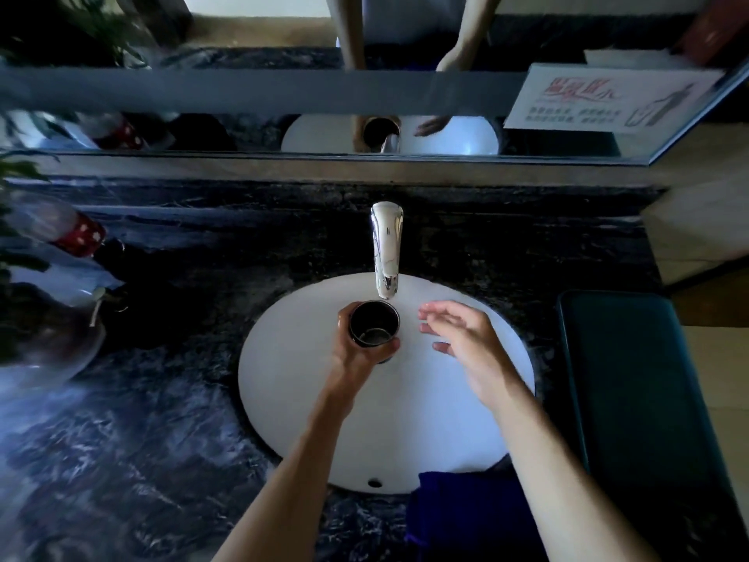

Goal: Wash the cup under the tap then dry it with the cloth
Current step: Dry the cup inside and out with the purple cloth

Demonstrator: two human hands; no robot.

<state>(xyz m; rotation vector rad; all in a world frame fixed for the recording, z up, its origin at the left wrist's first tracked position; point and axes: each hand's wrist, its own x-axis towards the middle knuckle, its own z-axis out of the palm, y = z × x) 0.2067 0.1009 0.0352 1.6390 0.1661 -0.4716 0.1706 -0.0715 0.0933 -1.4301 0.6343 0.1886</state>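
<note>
White sink (283, 399) under tap (387, 253): left hand (356, 354) grips upright dark cup (375, 324), right hand (466, 342) open

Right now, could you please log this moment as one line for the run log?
stage: washing | left hand: holds cup upright under tap | right hand: open, empty, over sink | water: none seen | cloth: on counter edge

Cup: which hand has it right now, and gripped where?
The left hand holds the cup around its side wall, mouth up beneath the tap. The right hand is open, holding nothing.

Dark marble counter (162, 440): inset white sink (283, 379), blue cloth (466, 517) at front edge.
</note>
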